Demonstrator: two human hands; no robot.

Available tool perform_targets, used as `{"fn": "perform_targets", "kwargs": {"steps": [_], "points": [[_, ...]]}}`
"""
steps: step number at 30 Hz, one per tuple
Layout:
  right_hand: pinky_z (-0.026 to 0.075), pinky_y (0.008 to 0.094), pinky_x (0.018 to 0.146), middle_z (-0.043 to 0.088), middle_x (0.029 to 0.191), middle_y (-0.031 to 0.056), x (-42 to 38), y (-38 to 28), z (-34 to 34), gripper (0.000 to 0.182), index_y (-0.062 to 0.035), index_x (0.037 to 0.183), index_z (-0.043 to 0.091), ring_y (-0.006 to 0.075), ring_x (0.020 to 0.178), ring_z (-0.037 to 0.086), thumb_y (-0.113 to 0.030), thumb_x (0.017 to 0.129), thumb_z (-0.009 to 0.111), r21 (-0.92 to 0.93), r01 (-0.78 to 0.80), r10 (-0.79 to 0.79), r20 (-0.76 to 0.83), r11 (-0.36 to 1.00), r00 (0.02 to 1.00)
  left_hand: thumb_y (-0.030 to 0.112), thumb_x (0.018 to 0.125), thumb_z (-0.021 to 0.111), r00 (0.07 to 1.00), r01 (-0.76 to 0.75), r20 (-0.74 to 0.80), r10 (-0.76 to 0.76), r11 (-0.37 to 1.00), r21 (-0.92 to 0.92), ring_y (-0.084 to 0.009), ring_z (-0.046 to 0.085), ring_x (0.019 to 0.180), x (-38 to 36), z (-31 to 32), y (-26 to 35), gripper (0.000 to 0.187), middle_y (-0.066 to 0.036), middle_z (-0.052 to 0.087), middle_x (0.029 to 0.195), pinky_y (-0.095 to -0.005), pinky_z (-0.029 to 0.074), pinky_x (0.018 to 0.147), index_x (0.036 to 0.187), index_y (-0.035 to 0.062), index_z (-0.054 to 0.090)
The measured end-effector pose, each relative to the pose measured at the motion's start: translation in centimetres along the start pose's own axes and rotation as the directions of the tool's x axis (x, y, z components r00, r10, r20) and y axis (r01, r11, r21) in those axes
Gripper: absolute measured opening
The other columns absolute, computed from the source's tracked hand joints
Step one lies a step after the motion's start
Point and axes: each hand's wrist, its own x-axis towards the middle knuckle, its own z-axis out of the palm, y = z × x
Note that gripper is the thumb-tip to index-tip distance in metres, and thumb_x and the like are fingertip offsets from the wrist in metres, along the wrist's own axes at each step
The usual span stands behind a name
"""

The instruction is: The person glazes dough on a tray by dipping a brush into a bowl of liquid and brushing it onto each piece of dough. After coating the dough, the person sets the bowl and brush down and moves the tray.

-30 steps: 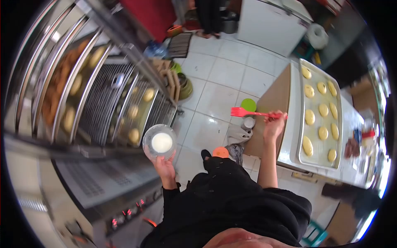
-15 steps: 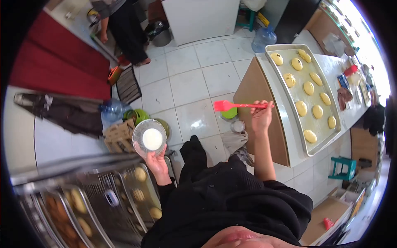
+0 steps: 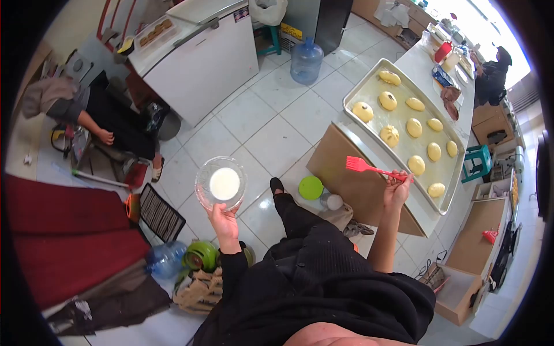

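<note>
My left hand (image 3: pixel 224 224) grips the near rim of a clear bowl (image 3: pixel 202 183) with white liquid (image 3: pixel 224 184) in it. It is held out over the floor. In my right hand (image 3: pixel 397 190) is a red pastry brush (image 3: pixel 369 165), its bristles pointing left, close to the table's near edge. Just beyond the brush, a metal baking tray (image 3: pixel 398 151) lies on the white table (image 3: pixel 416 209). Several pale dough pieces (image 3: pixel 414 127) are spread over the tray, some round and some long; a few have a dark spot on top.
A white chest freezer (image 3: pixel 202 66) and a blue water jug (image 3: pixel 306 60) stand ahead. At left is another person (image 3: pixel 104 124); a second person (image 3: pixel 495 72) is at the far right. Gas cylinders (image 3: pixel 201 256) and a dark mat (image 3: pixel 163 213) lie on the left-hand floor.
My view has turned and my body has moved toward the right. The tray rack at lower left has left the view. Bowl and brush remain in my hands, and the brush is nearer the tray.
</note>
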Motion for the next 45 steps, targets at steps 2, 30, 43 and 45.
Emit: {"fn": "perform_targets", "kwargs": {"steps": [2, 30, 43, 45], "points": [[0.041, 0.0232, 0.049, 0.054, 0.073, 0.0085, 1.4, 1.8, 3.3, 0.035, -0.0098, 0.078, 0.044, 0.0146, 0.054, 0.05, -0.041, 0.092, 0.034, 0.062, -0.014, 0.013, 0.01, 0.998, 1.0, 0.002, 0.067, 0.039, 0.998, 0.046, 0.05, -0.047, 0.999, 0.018, -0.0303, 0.05, 0.105, 3.8, 1.7, -0.9, 0.076, -0.013, 0.034, 0.129, -0.0447, 0.051, 0.078, 0.136, 0.0195, 0.012], [0.048, 0.0237, 0.053, 0.052, 0.075, 0.0073, 25.5, 12.2, 37.9, 0.029, -0.001, 0.082, 0.046, 0.0107, 0.058, 0.055, -0.027, 0.093, 0.037, -0.417, 0.447, -0.51, -0.047, 0.791, 0.859, -0.007, 0.066, 0.031, 0.224, 0.368, 0.669, -0.709, 0.697, 0.615, -0.0141, 0.046, 0.1, 48.2, 42.6, -14.2, 0.08, -0.007, 0.026, 0.131, -0.0256, 0.05, 0.069, 0.137, 0.0232, 0.011], [0.047, 0.0238, 0.049, 0.054, 0.075, 0.0069, 31.7, 3.0, 20.1, 0.028, -0.0062, 0.08, 0.044, 0.0128, 0.054, 0.055, -0.031, 0.092, 0.039, -0.273, 0.573, -0.619, -0.524, 0.773, 0.586, -0.005, 0.065, 0.031, -0.082, 0.326, 0.59, -0.803, 0.538, 0.777, -0.0327, 0.044, 0.111, 44.1, 58.3, -28.5, 0.08, -0.015, 0.025, 0.132, -0.0473, 0.052, 0.076, 0.137, 0.022, 0.008], [0.047, 0.024, 0.049, 0.053, 0.075, 0.0069, 33.0, 2.0, 16.6, 0.028, -0.0063, 0.08, 0.044, 0.0129, 0.054, 0.055, -0.031, 0.092, 0.04, -0.331, 0.556, -0.64, -0.514, 0.763, 0.571, -0.004, 0.065, 0.03, -0.123, 0.275, 0.603, -0.788, 0.557, 0.784, -0.0338, 0.045, 0.11, 43.9, 61.1, -31.9, 0.079, -0.017, 0.026, 0.132, -0.0469, 0.052, 0.076, 0.137, 0.0215, 0.007]]}}
